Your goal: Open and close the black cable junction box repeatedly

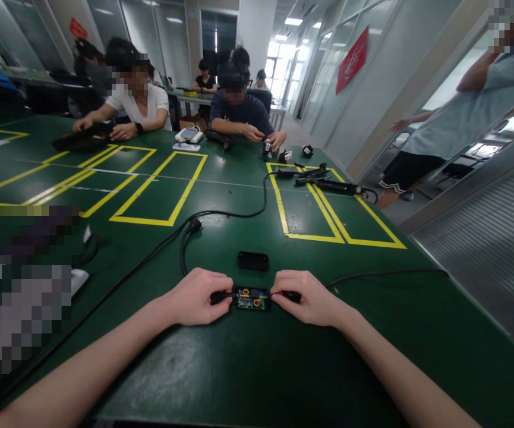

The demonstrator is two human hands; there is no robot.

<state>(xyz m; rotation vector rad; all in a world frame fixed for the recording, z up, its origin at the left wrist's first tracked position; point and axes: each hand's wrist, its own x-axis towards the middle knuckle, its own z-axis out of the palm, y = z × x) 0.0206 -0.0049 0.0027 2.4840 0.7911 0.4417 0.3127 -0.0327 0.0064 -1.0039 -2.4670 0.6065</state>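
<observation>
A small open black case with a green circuit board [251,299] inside lies on the green table [248,368] in front of me. My left hand [196,295] is closed around the black cable end at the board's left side. My right hand [308,297] pinches the black cable end at its right side. A separate black cover [253,260] lies flat just behind the board, apart from both hands.
Black cables [185,238] curve across the table toward tools [323,178] at the far right. Yellow tape rectangles [158,190] mark the surface. Two seated people [239,113] work at the far edge, another person [457,113] stands at right. The table edge falls off at right.
</observation>
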